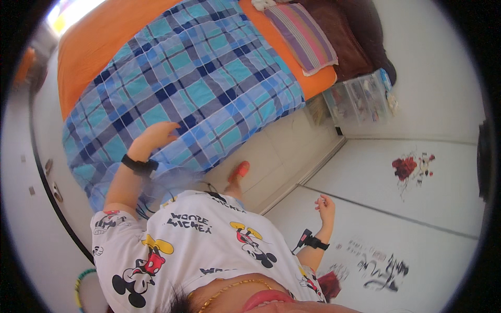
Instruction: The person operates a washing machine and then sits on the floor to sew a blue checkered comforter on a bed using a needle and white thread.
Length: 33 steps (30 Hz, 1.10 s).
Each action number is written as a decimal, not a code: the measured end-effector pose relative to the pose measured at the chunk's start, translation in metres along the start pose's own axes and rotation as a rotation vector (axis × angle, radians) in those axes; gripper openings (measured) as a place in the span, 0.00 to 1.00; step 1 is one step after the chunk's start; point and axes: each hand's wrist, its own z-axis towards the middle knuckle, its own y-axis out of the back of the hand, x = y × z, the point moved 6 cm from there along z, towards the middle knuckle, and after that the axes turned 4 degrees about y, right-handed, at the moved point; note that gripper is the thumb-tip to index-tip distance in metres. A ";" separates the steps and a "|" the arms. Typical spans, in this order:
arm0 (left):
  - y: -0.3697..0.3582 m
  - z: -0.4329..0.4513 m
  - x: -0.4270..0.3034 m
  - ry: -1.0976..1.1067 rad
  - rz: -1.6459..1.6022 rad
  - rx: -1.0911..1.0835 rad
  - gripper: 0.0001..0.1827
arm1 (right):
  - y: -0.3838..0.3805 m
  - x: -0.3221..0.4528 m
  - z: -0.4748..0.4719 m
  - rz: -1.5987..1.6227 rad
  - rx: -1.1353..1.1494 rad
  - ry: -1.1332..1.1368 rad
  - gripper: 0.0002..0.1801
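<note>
My left hand (157, 137) is over the near part of a blue plaid quilt (184, 78), fingers bent and apart, holding nothing that I can see. Whether it touches the cloth I cannot tell. Below its wrist, which wears a black strap, a blurred, translucent bluish patch hides part of the quilt edge. The quilt lies spread over a bed with an orange sheet (94, 51). My right hand (325, 208) is raised at my right side, its fingers loosely curled and apart with nothing in them. A black strap with a small device (309, 239) is around that wrist.
A striped pillow (301, 37) and a brown cushion (340, 35) lie at the bed's head. Beside them stands a clear plastic storage box (358, 99). White sliding doors (411, 203) with printed roses and writing line the right. An orange slipper (239, 171) is on the tiled floor (270, 150).
</note>
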 end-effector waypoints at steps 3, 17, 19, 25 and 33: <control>-0.021 0.007 0.027 0.315 0.003 -0.054 0.25 | 0.014 0.022 0.128 -0.005 0.026 0.150 0.19; -0.089 0.011 -0.016 0.673 -0.163 -0.223 0.21 | -0.241 0.268 0.353 -0.228 0.658 0.781 0.22; -0.094 0.021 -0.010 0.614 -0.177 -0.255 0.20 | -0.271 0.273 0.353 -0.215 0.748 0.752 0.22; -0.092 0.115 0.037 0.512 -0.145 -0.234 0.23 | -0.326 0.281 0.382 -0.295 0.873 0.520 0.20; -0.112 0.238 0.110 0.506 -0.079 -0.458 0.29 | -0.460 0.293 0.501 -0.285 0.617 0.778 0.18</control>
